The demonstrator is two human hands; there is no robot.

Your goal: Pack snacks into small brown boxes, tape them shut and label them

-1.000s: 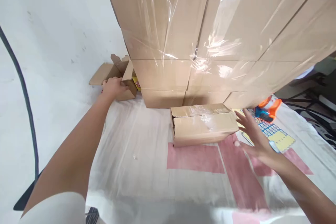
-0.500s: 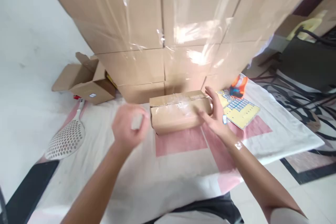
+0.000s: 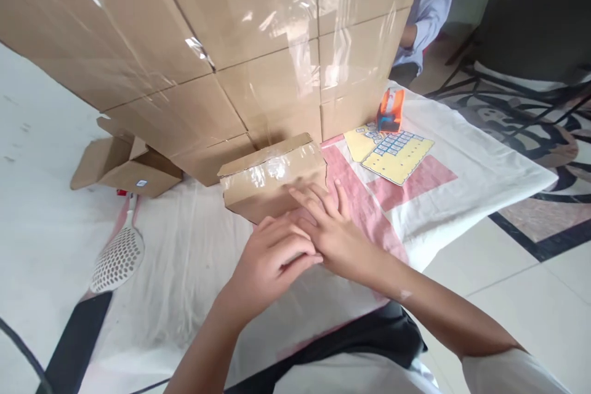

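A small taped cardboard box (image 3: 268, 172) lies on a white and pink cloth (image 3: 184, 246) spread on the floor. My right hand (image 3: 337, 228) rests flat on the cloth just in front of the box, fingertips touching its near side. My left hand (image 3: 272, 258) lies beside it with fingers curled, overlapping the right hand's fingers; whether it holds anything small is hidden. Behind the box rises a big stack of taped cardboard boxes (image 3: 221, 43).
An open cardboard box (image 3: 124, 166) sits at the left, a white perforated skimmer (image 3: 117, 255) below it. An orange tape dispenser (image 3: 390, 111) and a yellow sticker sheet (image 3: 392, 151) lie at the right. A person's sleeve (image 3: 429, 0) shows behind the stack.
My left hand left the open box and came in to meet my right hand in front of the small box. The view swung right and down.
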